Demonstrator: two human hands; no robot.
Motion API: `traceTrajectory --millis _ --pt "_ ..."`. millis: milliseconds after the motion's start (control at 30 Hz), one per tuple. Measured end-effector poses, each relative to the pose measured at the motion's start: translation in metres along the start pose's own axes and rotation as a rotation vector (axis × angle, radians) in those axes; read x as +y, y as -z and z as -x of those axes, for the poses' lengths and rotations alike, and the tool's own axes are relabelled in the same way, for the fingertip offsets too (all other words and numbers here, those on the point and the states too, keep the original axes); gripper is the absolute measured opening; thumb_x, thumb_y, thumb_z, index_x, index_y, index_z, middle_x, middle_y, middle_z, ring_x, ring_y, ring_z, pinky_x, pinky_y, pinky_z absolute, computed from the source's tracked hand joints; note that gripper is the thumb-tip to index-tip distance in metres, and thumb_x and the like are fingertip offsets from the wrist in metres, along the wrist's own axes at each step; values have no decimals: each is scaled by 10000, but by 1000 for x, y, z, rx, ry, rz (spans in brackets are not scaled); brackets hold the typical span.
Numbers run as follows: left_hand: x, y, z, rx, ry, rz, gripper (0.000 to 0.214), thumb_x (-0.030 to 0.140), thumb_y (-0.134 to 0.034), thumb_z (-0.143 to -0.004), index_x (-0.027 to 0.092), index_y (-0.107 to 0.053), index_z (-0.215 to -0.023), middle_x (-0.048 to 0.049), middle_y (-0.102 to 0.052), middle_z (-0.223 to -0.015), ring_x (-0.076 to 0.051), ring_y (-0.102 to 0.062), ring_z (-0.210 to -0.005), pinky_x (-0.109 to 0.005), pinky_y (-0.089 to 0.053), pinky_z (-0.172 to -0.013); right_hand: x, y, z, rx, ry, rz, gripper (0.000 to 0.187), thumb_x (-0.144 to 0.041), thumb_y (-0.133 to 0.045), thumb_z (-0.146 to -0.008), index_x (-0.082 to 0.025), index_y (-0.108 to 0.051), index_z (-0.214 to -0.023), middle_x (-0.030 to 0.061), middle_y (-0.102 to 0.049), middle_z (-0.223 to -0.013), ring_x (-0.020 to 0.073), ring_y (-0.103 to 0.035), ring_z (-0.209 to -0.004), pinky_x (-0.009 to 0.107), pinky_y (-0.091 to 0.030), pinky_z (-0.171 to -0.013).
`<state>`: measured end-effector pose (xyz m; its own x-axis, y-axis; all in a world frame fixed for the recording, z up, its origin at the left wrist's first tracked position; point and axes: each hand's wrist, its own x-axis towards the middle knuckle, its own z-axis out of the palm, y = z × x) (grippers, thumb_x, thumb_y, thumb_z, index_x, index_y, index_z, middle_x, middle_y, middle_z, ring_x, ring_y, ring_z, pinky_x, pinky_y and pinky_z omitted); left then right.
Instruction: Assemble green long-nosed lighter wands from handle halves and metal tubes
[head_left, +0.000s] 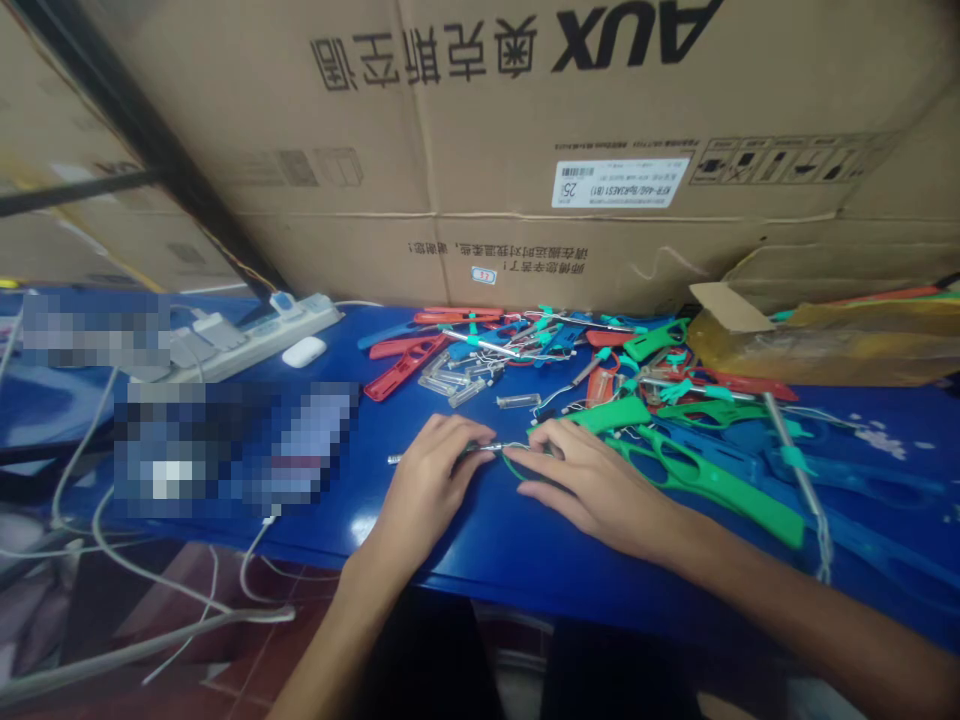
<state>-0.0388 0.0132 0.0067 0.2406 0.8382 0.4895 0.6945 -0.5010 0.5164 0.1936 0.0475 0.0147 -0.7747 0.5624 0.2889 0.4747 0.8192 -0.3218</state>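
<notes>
Both hands rest on the blue table [480,540] near its front edge. My left hand [431,480] has its fingers curled and pinches a thin metal rod [491,447] that pokes out on both sides of it. My right hand [592,478] is closed on the other end of that rod, where a thin green wire loop [514,468] hangs. The right wrist lies beside a long green plastic handle [705,478].
A pile of red, green and blue plastic handles, clear tubes and metal rods [570,355] lies behind the hands. A white power strip [255,335] and white earbud case [304,351] sit at back left, cables hang off the front left, and cardboard boxes [525,150] wall the back.
</notes>
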Motion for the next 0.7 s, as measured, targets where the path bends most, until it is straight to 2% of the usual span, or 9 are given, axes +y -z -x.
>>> traceTrajectory --millis 200,433,700 --pt "3 0 -1 -40 -10 23 94 172 -641 -972 207 -646 -1059 -18 -697 -1008 -186 -607 -940 -336 -490 -849 5 -2 -6 192 -10 36 258 -268 -518 -1023 -178 -691 -1192 100 -626 -1059 226 -570 -968 393 -498 -850" --pt "4 -1 -1 -81 -39 48 102 194 -628 -986 212 -632 -1087 -20 -692 -1037 -181 -603 -958 -352 -466 -883 5 -5 -13 196 34 61 219 -265 -540 -1015 -182 -729 -1089 82 -641 -1018 215 -548 -922 367 -466 -807" --pt "7 1 1 -84 -47 25 138 212 -648 -979 232 -622 -1114 4 -704 -1032 -168 -620 -936 -335 -437 -827 6 -6 -12 236 56 61 211 -256 -556 -1009 -170 -749 -1006 72 -654 -959 200 -536 -875 343 -439 -770"
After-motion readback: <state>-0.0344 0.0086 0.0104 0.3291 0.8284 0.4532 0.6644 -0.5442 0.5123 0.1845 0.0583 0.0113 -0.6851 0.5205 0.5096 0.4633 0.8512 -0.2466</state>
